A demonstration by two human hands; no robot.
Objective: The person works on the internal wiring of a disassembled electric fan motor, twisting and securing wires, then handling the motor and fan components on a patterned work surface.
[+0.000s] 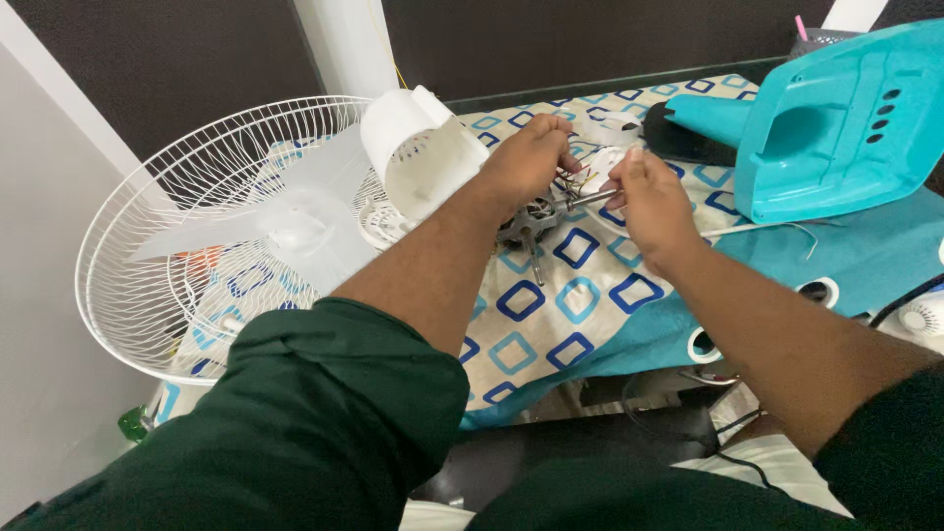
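A small dark fan motor (531, 222) with a metal shaft lies on a cloth patterned with blue squares (551, 324). My left hand (528, 157) rests over the motor's top and pinches its thin coloured wires (580, 180). My right hand (651, 205) grips a slim metal tool (590, 198) whose tip points left into the wires beside the motor. Both sleeves are dark green. What lies under my left palm is hidden.
A white wire fan guard (197, 206) with translucent blades lies at the left. A white plastic motor cover (418, 147) leans beside it. A turquoise fan housing (836, 128) stands at the right. Cables and a white part (924, 317) lie at the right edge.
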